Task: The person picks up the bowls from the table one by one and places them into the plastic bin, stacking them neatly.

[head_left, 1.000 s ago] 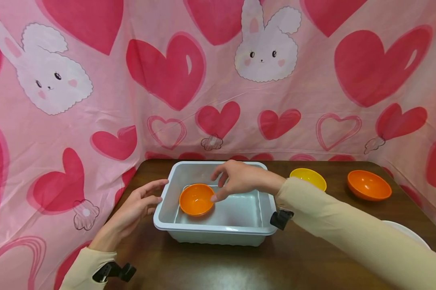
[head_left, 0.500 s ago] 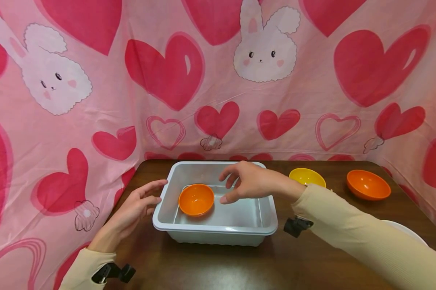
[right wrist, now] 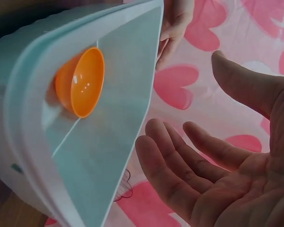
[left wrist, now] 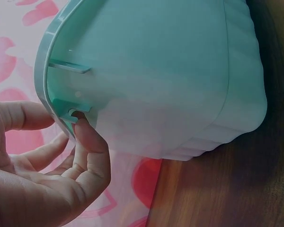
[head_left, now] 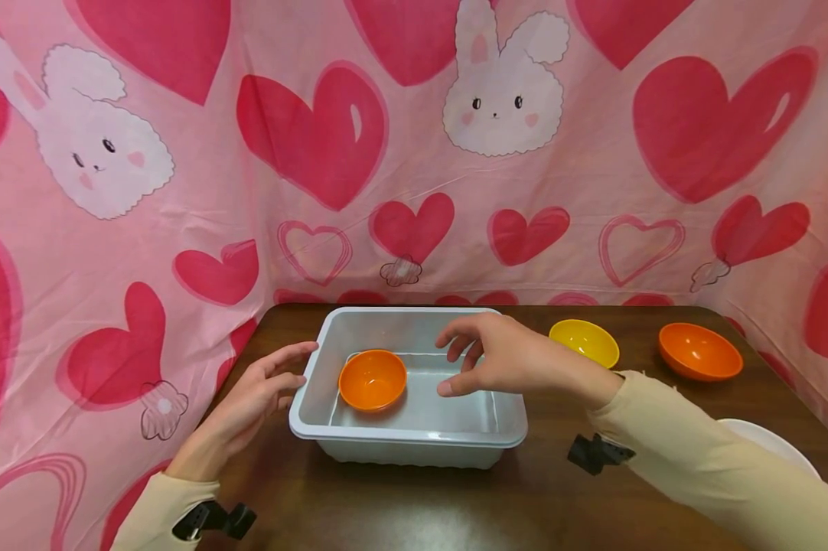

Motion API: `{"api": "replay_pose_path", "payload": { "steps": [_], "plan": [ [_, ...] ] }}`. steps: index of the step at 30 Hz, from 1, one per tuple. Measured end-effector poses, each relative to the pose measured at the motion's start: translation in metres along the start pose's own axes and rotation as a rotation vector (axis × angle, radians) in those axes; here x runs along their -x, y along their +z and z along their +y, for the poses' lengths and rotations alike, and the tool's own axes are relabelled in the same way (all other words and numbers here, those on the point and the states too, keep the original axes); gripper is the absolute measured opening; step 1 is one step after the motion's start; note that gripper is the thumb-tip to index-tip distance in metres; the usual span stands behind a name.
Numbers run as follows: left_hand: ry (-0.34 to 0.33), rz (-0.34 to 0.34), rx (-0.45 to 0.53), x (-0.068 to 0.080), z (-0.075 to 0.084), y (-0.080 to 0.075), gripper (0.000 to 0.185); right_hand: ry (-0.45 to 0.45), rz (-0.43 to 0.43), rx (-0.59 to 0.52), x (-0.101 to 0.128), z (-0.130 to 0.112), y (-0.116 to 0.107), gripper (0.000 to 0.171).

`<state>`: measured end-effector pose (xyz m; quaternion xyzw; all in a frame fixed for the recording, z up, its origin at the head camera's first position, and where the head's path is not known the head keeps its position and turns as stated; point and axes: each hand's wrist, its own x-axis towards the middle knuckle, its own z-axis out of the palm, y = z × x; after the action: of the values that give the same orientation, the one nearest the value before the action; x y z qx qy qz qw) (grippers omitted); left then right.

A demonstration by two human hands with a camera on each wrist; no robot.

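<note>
Orange bowl (head_left: 373, 379) in unlabelled grey tub (head_left: 414, 440), left hand (head_left: 249, 402) touching its rim, right hand (head_left: 506, 360) spread above, holding nothing

Both hands, left (head_left: 262, 392) and right (head_left: 506, 358), hover with fingers loosely spread.

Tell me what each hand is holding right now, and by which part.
Nothing is gripped. The right hand hovers open over the tub; the left hand only touches the tub's left rim with its fingertips.
</note>
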<state>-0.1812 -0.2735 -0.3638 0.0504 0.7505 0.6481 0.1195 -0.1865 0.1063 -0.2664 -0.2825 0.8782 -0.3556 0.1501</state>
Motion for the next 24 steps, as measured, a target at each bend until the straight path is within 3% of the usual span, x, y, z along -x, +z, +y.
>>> {"api": "replay_pose_path", "payload": {
  "steps": [11,24],
  "plan": [
    [0.002,0.006,-0.007,0.000,0.001,0.001,0.063,-0.036,0.105,-0.026,0.025,0.009,-0.001,0.050],
    [0.012,-0.003,-0.002,0.000,0.000,-0.001,0.064,-0.006,0.183,-0.074,0.051,0.023,-0.002,0.055]
  ]
}}
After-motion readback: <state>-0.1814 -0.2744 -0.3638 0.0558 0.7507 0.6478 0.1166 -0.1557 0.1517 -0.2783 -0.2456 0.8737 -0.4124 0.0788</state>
